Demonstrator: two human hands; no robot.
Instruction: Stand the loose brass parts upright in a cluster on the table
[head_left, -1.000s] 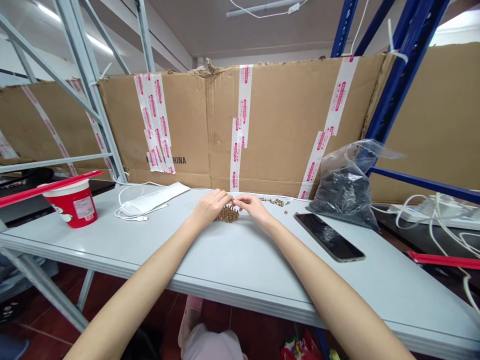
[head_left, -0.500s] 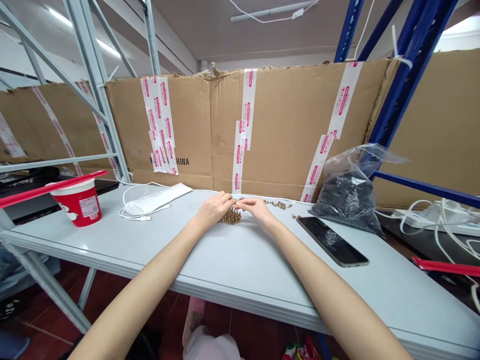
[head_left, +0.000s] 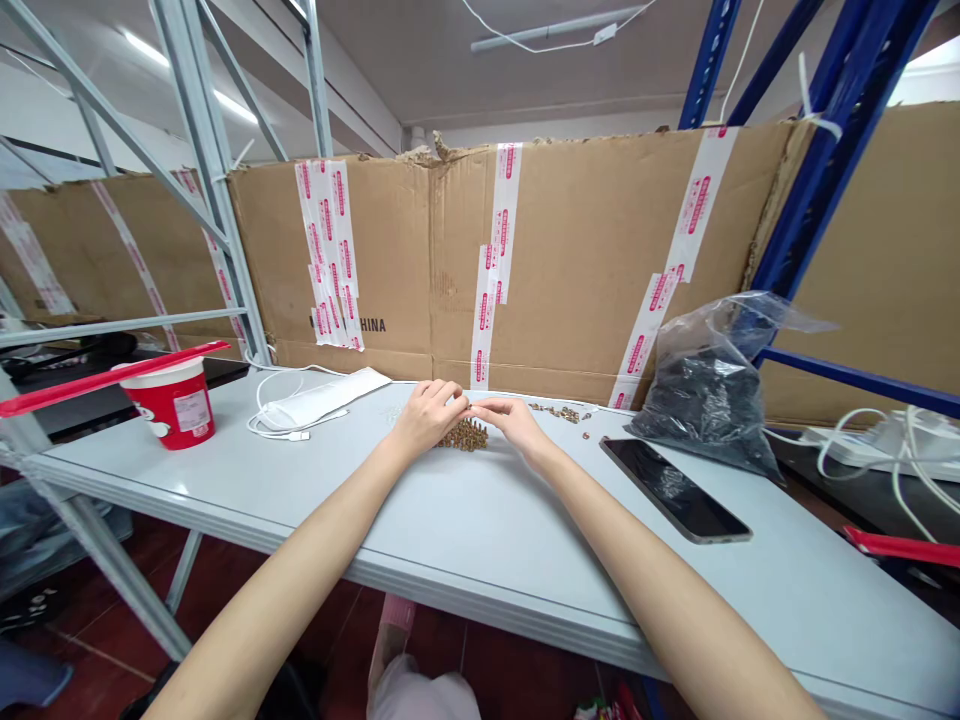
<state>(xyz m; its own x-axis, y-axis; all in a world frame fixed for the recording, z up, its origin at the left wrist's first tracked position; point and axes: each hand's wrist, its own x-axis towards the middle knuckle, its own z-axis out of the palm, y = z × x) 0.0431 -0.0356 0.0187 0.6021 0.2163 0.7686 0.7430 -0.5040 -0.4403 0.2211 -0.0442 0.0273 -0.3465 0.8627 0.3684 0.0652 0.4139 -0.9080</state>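
My left hand (head_left: 430,413) and my right hand (head_left: 513,420) meet at the fingertips over the back middle of the table. Both are closed in a pinch; what they hold is too small to make out. Just below the fingers stands a cluster of small brass-coloured pieces (head_left: 466,436), partly covered by my left hand. More loose brass pieces (head_left: 564,412) lie to the right of my right hand. Small clear bits (head_left: 393,412) are scattered left of my left hand.
On the grey table (head_left: 480,530), a black phone (head_left: 675,488) and a plastic bag of dark material (head_left: 705,410) lie at right. At left are a red cup (head_left: 180,408) and a white power strip with cable (head_left: 330,398). Cardboard (head_left: 390,250) walls the back.
The view has shifted slightly, so the scene sits a little further right. Both hands stay together at the fingertips, with small finger movements.
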